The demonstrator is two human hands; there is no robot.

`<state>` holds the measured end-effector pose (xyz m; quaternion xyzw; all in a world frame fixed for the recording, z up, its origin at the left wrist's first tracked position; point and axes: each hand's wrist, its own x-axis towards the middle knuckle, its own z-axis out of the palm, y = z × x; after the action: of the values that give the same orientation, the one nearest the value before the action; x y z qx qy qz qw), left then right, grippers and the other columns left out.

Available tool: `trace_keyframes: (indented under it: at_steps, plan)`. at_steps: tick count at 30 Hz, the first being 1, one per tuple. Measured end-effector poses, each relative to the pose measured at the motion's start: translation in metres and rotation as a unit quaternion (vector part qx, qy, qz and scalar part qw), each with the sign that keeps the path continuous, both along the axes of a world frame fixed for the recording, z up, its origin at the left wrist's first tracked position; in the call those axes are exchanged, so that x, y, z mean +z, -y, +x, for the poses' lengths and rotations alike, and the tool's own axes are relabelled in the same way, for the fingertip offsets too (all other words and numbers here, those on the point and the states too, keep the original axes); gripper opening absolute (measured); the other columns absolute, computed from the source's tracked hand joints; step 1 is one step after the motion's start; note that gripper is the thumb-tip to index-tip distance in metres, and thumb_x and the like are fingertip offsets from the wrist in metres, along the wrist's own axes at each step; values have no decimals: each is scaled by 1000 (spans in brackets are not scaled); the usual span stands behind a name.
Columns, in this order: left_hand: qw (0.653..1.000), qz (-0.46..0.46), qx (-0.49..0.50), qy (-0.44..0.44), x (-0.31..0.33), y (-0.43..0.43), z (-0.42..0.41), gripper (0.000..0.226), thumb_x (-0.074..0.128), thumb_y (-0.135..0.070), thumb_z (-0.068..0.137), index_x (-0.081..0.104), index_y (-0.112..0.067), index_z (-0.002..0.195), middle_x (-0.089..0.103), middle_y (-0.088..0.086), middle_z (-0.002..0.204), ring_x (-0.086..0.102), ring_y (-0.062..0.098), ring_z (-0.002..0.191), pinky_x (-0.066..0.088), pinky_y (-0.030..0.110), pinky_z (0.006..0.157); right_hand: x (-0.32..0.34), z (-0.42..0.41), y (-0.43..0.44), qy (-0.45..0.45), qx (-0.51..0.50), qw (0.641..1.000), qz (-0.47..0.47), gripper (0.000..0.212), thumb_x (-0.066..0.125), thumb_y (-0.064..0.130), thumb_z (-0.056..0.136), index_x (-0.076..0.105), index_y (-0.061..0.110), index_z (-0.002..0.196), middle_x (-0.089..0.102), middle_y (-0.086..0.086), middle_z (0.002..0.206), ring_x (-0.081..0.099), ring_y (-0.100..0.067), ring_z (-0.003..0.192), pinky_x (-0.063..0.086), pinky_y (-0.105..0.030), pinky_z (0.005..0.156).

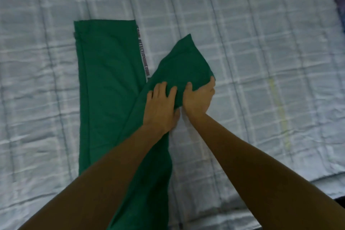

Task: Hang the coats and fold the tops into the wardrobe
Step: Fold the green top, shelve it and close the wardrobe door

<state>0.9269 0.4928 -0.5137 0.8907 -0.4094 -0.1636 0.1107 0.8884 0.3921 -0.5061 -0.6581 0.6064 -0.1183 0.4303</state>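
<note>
So the biggest thing here is one bed covered in a pale blue-grey quilted bedspread with a checked stitch pattern (261,43), and it fills pretty much the whole view. Lying flat on it is one dark green fabric top (108,87), folded into a long strip running away from the person, with a printed band of lettering (142,52) along its right edge (too blurry to read properly). One green sleeve (184,59) sticks out diagonally to the right. Two bare hands are on that sleeve, right beside each other. The left hand (161,106) rests flat on it, fingers (162,87) spread and straight. The right hand (198,99) grips the sleeve's edge, thumb on top and fingers curled round the fabric.
</note>
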Motion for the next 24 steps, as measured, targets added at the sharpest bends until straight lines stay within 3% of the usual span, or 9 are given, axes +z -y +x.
trace_keyframes:
  at_steps: [4,8,10,12,15,18,20,22,24]
  plan:
    - [998,58,26,-14,-11,7,4,77,55,-52,81,24,-16,141,31,15,142,29,30,131,28,43,105,4,30,7,64,-80,995,22,62,51,14,92,20,19,146,55,-11,126,58,-19,101,49,-29,82]
    - [989,7,112,-99,-9,13,13,59,43,-46,89,34,-13,137,47,9,127,45,24,118,36,37,101,25,67,-15,120,11,992,-39,60,55,17,91,26,23,144,61,0,115,61,-13,94,52,-29,84]
    - [947,-97,235,-199,6,17,34,49,43,-42,90,43,-10,126,55,4,115,55,19,103,43,31,90,42,89,-25,142,57,986,-62,62,56,16,91,26,24,145,59,10,99,59,-5,80,49,-20,73]
    - [892,-194,329,-243,26,15,63,31,58,-30,88,51,-7,108,57,-3,95,54,13,80,44,26,73,58,115,-32,154,102,980,-74,63,56,14,91,25,25,146,50,22,90,56,1,72,45,-12,66]
    - [861,-257,362,-248,43,-8,120,11,57,-13,87,55,-10,76,65,7,81,57,24,72,48,35,70,72,160,-42,195,183,962,-54,66,55,5,92,22,18,148,41,28,93,52,-12,88,38,1,69]
    - [838,-263,414,-240,30,-38,181,16,52,-18,91,62,-8,84,68,13,89,62,30,83,51,40,76,64,206,-50,180,284,942,11,74,55,22,94,8,25,151,59,4,94,58,-12,82,45,-11,75]
    - [842,-235,423,-240,12,-58,215,20,49,-21,93,64,-8,98,68,11,98,62,28,89,52,39,80,45,219,-54,111,347,930,51,75,50,38,96,-2,34,150,55,-2,113,56,-8,95,46,-24,85]
    - [832,-219,442,-253,-4,-75,233,21,47,-20,94,64,-9,102,66,10,99,62,26,90,53,35,79,21,212,-60,51,411,910,-3,73,47,38,96,0,28,151,43,-6,141,47,-13,119,39,-27,97]
    - [812,-225,459,-282,-16,-81,241,20,46,-19,95,62,-11,103,64,6,97,61,23,89,51,29,74,-2,189,-63,-7,468,874,-131,68,48,33,96,11,18,151,34,-11,148,36,-24,132,33,-40,109]
